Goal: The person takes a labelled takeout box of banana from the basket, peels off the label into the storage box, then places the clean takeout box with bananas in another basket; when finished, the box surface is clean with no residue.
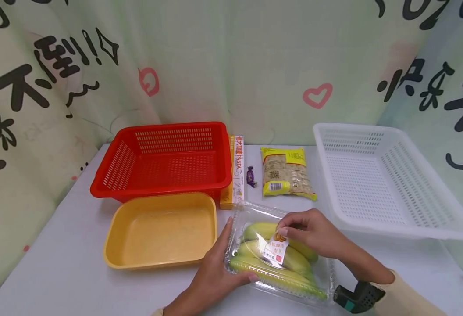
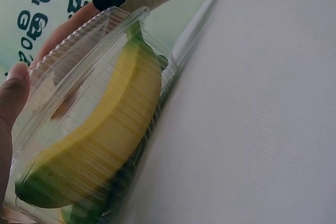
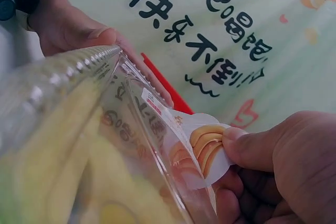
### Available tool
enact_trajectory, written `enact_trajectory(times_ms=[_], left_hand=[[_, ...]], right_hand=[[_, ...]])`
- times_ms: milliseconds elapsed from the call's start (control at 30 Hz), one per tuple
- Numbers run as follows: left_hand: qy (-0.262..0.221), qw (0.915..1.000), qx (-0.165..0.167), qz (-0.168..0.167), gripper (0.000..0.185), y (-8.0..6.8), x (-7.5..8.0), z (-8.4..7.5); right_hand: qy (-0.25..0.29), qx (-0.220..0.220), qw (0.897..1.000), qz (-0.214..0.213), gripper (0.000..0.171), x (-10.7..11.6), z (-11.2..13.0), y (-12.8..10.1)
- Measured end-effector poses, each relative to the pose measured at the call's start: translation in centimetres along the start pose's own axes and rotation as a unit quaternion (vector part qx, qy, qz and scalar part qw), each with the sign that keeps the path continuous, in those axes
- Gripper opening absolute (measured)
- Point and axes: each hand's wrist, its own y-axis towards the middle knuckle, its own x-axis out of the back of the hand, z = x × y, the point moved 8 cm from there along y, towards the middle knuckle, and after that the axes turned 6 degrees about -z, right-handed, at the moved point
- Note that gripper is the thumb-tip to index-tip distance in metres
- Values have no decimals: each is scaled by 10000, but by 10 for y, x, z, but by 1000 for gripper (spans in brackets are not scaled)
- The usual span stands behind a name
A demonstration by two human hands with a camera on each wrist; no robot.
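A clear plastic clamshell box [image 1: 247,211] of yellow-green bananas [image 1: 272,274] lies on the table, tilted slightly in the wrist views. My left hand [image 1: 219,267] grips its left side, thumb over the front edge and fingers along the side. With thumb and forefinger, my right hand [image 1: 314,230] pinches the top of a white label [image 1: 276,250] on the lid. In the right wrist view that label [image 3: 207,148], printed with bananas, stands partly off the plastic. The left wrist view shows one banana [image 2: 100,135] through the box wall.
Behind the box lie a yellow bag [image 1: 286,173], a purple-wrapped candy [image 1: 251,177] and a pasta box [image 1: 237,175]. A red basket [image 1: 168,193] and a yellow tray [image 1: 160,261] stand at left. The white basket [image 1: 397,230] occupies the right side.
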Motion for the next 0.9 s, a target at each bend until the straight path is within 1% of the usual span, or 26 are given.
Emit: enact_trajectory(times_ms=[200,433,633,733,900], left_hand=[[32,10000,49,37,120,1,0,0],[35,9999,103,55,119,1,-1,1],[-17,9998,185,80,118,1,-2,2],[-41,9999,130,75,119,1,-2,1],[20,10000,-49,50,120,2,0,-3]], right_hand=[[267,79,9996,4,7,0,-1,-1],[423,360,9985,4,8,3,2,-4],[559,331,9979,-3,9,4,2,-7],[569,309,9979,-85,10,5,2,-9],[673,417,9967,-156,10,8,4,-11]])
